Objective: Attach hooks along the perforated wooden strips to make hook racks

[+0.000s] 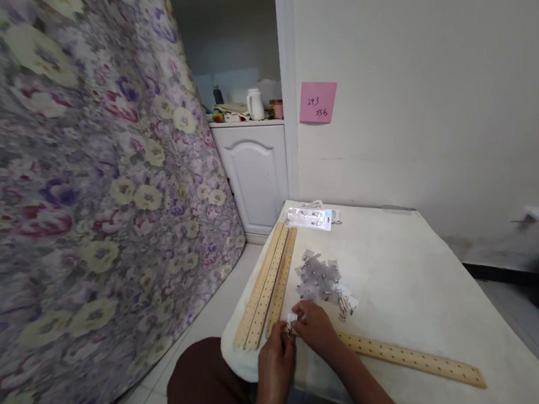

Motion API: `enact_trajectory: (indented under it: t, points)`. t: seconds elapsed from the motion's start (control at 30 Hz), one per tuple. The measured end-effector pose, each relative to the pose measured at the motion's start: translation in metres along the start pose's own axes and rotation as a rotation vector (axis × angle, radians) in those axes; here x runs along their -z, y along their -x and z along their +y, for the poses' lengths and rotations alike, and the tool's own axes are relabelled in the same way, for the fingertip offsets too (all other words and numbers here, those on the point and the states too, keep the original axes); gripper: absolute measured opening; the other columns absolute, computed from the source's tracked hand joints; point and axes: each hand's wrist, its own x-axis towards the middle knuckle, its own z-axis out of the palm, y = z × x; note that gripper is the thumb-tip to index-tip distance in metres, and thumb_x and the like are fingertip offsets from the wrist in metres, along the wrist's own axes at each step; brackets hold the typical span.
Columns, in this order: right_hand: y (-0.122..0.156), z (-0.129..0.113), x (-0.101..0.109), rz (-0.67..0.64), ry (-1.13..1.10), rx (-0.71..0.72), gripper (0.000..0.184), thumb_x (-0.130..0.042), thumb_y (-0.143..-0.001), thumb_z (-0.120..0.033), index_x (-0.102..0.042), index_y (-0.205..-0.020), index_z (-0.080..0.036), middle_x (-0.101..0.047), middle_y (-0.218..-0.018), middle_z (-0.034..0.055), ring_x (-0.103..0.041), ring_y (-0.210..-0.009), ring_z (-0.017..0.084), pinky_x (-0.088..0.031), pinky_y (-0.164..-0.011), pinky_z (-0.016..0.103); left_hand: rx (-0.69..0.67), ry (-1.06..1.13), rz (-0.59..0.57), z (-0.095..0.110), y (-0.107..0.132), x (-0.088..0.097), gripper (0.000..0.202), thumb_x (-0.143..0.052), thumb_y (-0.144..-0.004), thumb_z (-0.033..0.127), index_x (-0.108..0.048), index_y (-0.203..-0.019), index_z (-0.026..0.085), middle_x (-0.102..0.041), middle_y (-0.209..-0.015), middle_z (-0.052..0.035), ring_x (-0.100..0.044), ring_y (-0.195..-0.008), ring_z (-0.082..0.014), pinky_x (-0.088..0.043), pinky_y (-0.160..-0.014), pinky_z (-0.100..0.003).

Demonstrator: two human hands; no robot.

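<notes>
My left hand (277, 355) is closed at the near edge of the table, its fingertips pinching at a small white card (292, 318). From the right, my right hand (312, 325) meets it, fingers closed on the same card. Any small part on the card is too small to make out. Beneath and beyond my right forearm lies a wooden strip with rows of holes (411, 357). Just past my hands is a pile of small grey translucent packets (318, 277), with several white cards bearing small metal pieces (346, 301) beside it.
More perforated wooden strips (262, 288) lie lengthwise along the table's left side. A clear blister pack (308, 218) rests at the far edge of the white-covered table (386, 261). A floral curtain (101, 201) hangs left; a white cabinet (256, 176) stands behind.
</notes>
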Motion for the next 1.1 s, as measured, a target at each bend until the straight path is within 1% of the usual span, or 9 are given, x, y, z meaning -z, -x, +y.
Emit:
enact_trajectory:
  t: [0.27,0.47,0.57,0.63,0.73,0.8,0.87,0.97,1.1]
  points:
    - [0.003,0.001,0.001,0.03,-0.026,0.026,0.021,-0.057,-0.066,-0.016,-0.06,-0.087,-0.016,-0.063,-0.084,0.0041,-0.056,-0.077,0.016,-0.041,-0.069,0.024,0.009,-0.029,-0.007,0.0,0.001,0.001,0.028,-0.043,-0.081,0.032,-0.052,-0.104,0.018,-0.058,-0.064,-0.0002,-0.058,-0.061,-0.0177,-0.04,-0.057,-0.025]
    - [0.009,0.001,-0.002,0.148,-0.095,0.115,0.023,-0.052,-0.07,-0.012,-0.058,-0.092,-0.015,-0.061,-0.09,0.0063,-0.056,-0.081,0.017,-0.042,-0.073,0.026,0.021,-0.013,-0.008,0.002,0.001,0.002,0.03,-0.043,-0.082,0.032,-0.051,-0.106,0.017,-0.059,-0.067,-0.001,-0.059,-0.063,-0.0178,-0.041,-0.059,-0.025]
    - [0.015,-0.003,0.005,0.19,-0.12,0.158,0.021,-0.049,-0.072,-0.013,-0.057,-0.091,-0.017,-0.061,-0.088,0.0045,-0.056,-0.077,0.015,-0.042,-0.07,0.025,0.013,-0.014,0.004,0.002,0.003,0.003,0.032,-0.043,-0.081,0.033,-0.05,-0.107,0.016,-0.058,-0.066,0.0,-0.058,-0.061,-0.0174,-0.042,-0.059,-0.026]
    - [0.019,0.0,0.017,0.217,-0.108,0.153,0.015,-0.049,-0.073,-0.014,-0.058,-0.085,-0.018,-0.061,-0.082,0.0027,-0.056,-0.073,0.015,-0.041,-0.067,0.024,0.013,-0.007,0.019,0.001,0.005,0.004,0.032,-0.044,-0.081,0.034,-0.049,-0.107,0.017,-0.057,-0.066,0.0009,-0.057,-0.06,-0.0167,-0.043,-0.059,-0.026]
    - [0.025,0.019,0.045,0.282,-0.068,0.036,0.01,-0.047,-0.075,-0.019,-0.057,-0.075,-0.019,-0.06,-0.071,0.0007,-0.054,-0.067,0.015,-0.039,-0.062,0.024,0.022,0.017,0.02,0.0,0.01,0.005,0.031,-0.044,-0.081,0.035,-0.049,-0.106,0.018,-0.058,-0.067,0.0018,-0.057,-0.058,-0.0159,-0.043,-0.058,-0.025]
    - [0.03,0.04,0.065,0.332,-0.046,-0.098,0.013,-0.045,-0.077,-0.023,-0.057,-0.074,-0.019,-0.061,-0.069,0.0,-0.054,-0.064,0.014,-0.037,-0.06,0.023,0.019,0.024,0.009,-0.002,0.013,0.005,0.029,-0.045,-0.081,0.036,-0.05,-0.105,0.019,-0.058,-0.067,0.0021,-0.058,-0.059,-0.0159,-0.043,-0.058,-0.025]
    - [0.034,0.06,0.08,0.338,0.012,-0.235,0.012,-0.047,-0.076,-0.025,-0.056,-0.07,-0.02,-0.062,-0.067,-0.0004,-0.054,-0.063,0.014,-0.035,-0.058,0.023,0.011,0.016,0.006,-0.006,0.014,0.005,0.028,-0.045,-0.081,0.036,-0.051,-0.103,0.02,-0.059,-0.067,0.0021,-0.058,-0.06,-0.0162,-0.043,-0.059,-0.025]
    - [0.038,0.077,0.088,0.299,0.092,-0.365,0.017,-0.047,-0.077,-0.032,-0.054,-0.065,-0.021,-0.061,-0.062,-0.0011,-0.053,-0.059,0.014,-0.03,-0.053,0.023,-0.008,-0.009,-0.002,-0.01,0.014,0.004,0.027,-0.044,-0.082,0.037,-0.052,-0.102,0.02,-0.059,-0.067,0.0018,-0.059,-0.062,-0.0163,-0.044,-0.06,-0.025]
    - [0.037,0.076,0.083,0.299,0.172,-0.418,0.02,-0.049,-0.076,-0.038,-0.054,-0.066,-0.022,-0.062,-0.065,-0.0009,-0.052,-0.059,0.014,-0.025,-0.051,0.023,-0.035,-0.044,-0.001,-0.011,0.013,0.003,0.028,-0.044,-0.082,0.036,-0.051,-0.103,0.02,-0.061,-0.069,0.0012,-0.06,-0.063,-0.0166,-0.044,-0.061,-0.025]
